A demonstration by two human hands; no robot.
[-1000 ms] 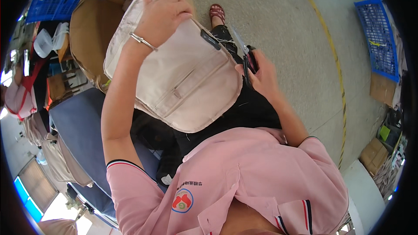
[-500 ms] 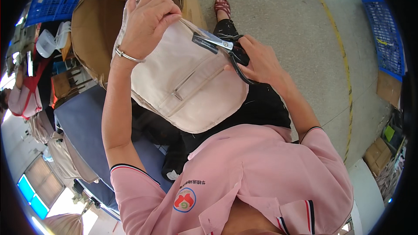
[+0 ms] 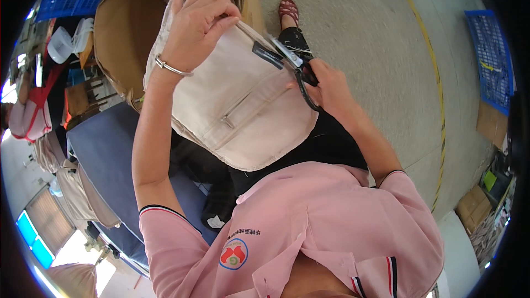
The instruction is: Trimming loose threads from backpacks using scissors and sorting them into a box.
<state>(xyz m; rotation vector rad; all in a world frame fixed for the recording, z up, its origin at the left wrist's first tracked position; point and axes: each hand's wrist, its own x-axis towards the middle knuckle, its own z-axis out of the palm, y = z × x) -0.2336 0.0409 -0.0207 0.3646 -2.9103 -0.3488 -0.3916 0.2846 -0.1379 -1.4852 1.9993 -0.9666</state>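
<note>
A cream fabric bag piece with a zipped pocket and a dark label hangs over my lap. My left hand pinches its upper edge, thumb and forefinger closed on the fabric. In my right hand is a pair of scissors with black handles. Their metal blades point up and left along the bag's right edge, just beside the label. Whether the blades touch the fabric I cannot tell.
An open cardboard box with cream fabric pieces inside stands beyond my left hand. Blue padded material lies to my left. Blue plastic crates stand at the far right, past a yellow floor line. Another person is at the far left.
The scissor blades have swung more upright and now lie beside the label's right end instead of across it. My left hand keeps its pinch; the whole view has shifted slightly.
</note>
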